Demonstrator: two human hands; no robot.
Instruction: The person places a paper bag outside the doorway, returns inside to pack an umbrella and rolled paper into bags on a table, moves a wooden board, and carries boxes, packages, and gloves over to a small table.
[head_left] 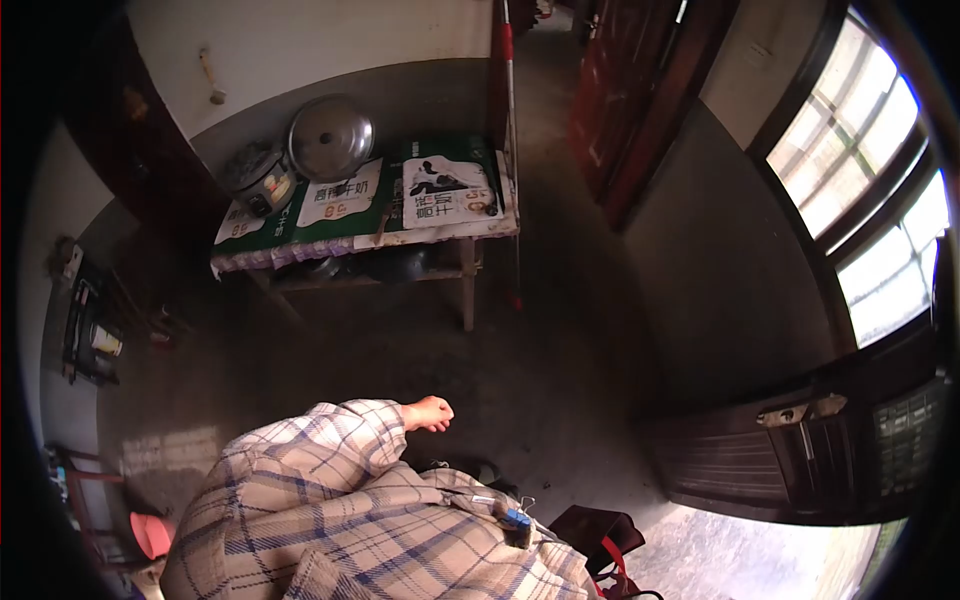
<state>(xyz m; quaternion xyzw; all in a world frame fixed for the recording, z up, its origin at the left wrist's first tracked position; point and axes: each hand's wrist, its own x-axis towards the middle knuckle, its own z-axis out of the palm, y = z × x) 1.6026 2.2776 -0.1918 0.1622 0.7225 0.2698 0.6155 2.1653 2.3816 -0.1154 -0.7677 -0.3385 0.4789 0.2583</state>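
My left hand (428, 414) comes out of a plaid sleeve (350, 428) in front of my body. Its fingers are curled in, and nothing shows between them. Below it is the dark floor; the hand touches no object that I can see. A small blue and black item with a metal hook (517, 519) lies against the front of the plaid shirt. Close to my body at the lower right is a dark bag (592, 528) with a red strap (612, 552). My right hand is out of view.
A table (386, 238) with a green printed cover stands ahead, bearing a pot-like cooker (268, 185) and a round metal lid (331, 138). A red-and-white pole (511, 110) leans beside it. An open dark door (790, 430) is at right, a pink basin (150, 535) at lower left.
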